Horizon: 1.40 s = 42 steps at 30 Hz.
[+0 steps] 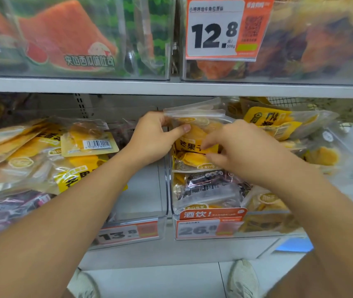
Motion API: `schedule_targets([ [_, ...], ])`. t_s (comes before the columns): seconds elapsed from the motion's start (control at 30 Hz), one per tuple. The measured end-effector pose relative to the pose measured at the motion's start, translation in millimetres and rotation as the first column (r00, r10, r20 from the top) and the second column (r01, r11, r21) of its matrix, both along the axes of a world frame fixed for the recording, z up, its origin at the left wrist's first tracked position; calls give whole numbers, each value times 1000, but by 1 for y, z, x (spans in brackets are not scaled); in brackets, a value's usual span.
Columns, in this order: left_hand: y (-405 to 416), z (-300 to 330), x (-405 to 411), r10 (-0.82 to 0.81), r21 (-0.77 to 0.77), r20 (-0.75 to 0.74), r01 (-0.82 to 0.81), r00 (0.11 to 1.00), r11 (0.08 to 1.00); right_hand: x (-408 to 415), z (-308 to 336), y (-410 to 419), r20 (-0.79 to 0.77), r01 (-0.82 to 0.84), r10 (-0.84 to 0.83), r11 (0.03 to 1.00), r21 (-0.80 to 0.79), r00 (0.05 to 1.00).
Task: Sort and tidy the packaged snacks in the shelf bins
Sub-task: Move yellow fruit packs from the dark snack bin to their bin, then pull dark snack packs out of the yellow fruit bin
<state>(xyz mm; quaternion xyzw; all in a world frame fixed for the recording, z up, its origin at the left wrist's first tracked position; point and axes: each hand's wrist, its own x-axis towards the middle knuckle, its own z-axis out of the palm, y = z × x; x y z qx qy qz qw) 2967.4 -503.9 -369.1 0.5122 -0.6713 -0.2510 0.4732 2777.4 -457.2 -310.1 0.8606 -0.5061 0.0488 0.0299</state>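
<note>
From the head camera, two bare forearms reach into the lower shelf, where two clear bins sit side by side. The left hand [154, 138] grips the upright stack of mango packets [195, 125] at its left edge, thumb across the front and fingers behind; at least two sealed top edges show in that stack, which stands at the left end of the right bin [231, 233]. The right hand [235, 149] has curled fingers touching the yellow label on the front packet, though whether it pinches the film I cannot tell. Below the stack lies one dark-wrapped packet [210, 188] among more mango bags. The left bin [128, 231] holds a loose heap of mango packets [42, 155], with one barcode-side up. Three price tags show: 12.8 [214, 29] on the upper shelf, 13.8 [119, 233] and 26 [199, 230] on the lower bins. Two shoes [243, 280] stand on the floor.
</note>
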Motion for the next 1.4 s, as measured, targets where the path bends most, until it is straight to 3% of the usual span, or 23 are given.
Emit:
schedule_targets([
  [0.07, 1, 1, -1, -4, -13, -9, 4, 1000, 1000, -4, 3, 4, 29, -56, 52, 986, 157, 998],
  [0.13, 1, 2, -2, 2, -6, 5, -2, 1000, 1000, -2, -1, 9, -27, -90, 95, 985, 149, 995],
  [0.2, -1, 2, -1, 7, 0, 45, -7, 999, 1000, -1, -6, 5, -65, -64, 65, 998, 22, 996],
  [0.37, 2, 9, 3, -33, 49, 169, 25, 985, 998, -3, -15, -17, 198, 91, -49, 974, -209, 979],
  [0.5, 5, 15, 8, -146, 216, 7, 141, 989, 966, 0, -20, -26, 331, 150, -33, 929, -337, 943],
  [0.57, 8, 13, 6, -161, 155, 143, 139, 977, 978, 1, -15, -28, 434, 161, 15, 916, -367, 901],
  [0.63, 7, 10, 0, -54, 15, 273, 52, 960, 999, 3, -14, -26, 494, 140, 51, 929, -342, 868],
  [0.77, 3, 12, -6, 20, -73, 269, 0, 963, 997, -2, -17, -6, 422, 167, -17, 932, -322, 906],
  [0.83, 1, 12, -5, 48, -79, 255, -28, 966, 996, -8, -11, 7, 403, 116, 48, 921, -372, 914],
  [0.87, 0, 12, -5, 57, -78, 243, -39, 968, 996, -11, -7, 11, 363, 51, 76, 943, -330, 929],
  [0.93, 1, 14, -5, 81, -58, 230, -69, 970, 996, -12, -1, 9, 236, -77, 76, 997, -5, 969],
  [1.0, 1, 15, -6, 90, -32, 244, -84, 966, 996, -9, -5, -3, 34, -77, 71, 970, 231, 997],
  [1.13, 9, 20, -5, 41, 12, 300, -47, 953, 999, -1, -16, -32, -208, 37, 32, 947, 320, 978],
  [1.23, 13, 20, -7, -50, 25, 319, 44, 946, 999, 8, -16, -47, -357, 179, 15, 845, 504, 934],
  [1.4, 12, 19, -8, 12, -45, 361, 4, 932, 999, 20, -12, -64, -406, 230, 63, 740, 632, 912],
])
